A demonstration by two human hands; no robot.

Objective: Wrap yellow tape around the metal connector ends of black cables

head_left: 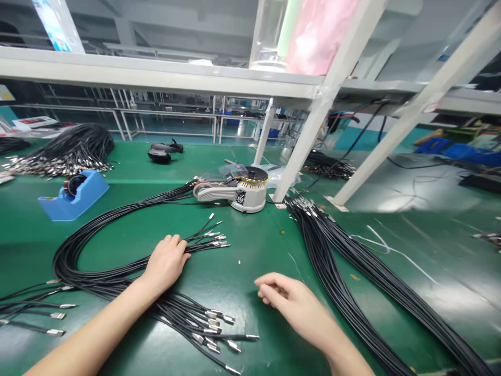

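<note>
My left hand [166,261] lies over a strand of black cables [129,269] with its fingers closed around them, just short of their silver metal connectors [217,241]. These cables loop round to the left and back toward a grey tape-dispensing machine [248,196]. Below the left wrist, more black cables with metal plugs [213,326] fan out on the green table. My right hand [287,300] hovers above the bare tabletop, loosely curled, with a gap between thumb and fingers and nothing visible inside. It is apart from the cables on both sides.
A blue tape dispenser [78,196] stands at left, before a heap of black cables [78,146]. Long cable bundles [352,261] run along the right. White shelf posts [309,120] rise behind the machine. A black object [164,151] rests at the back.
</note>
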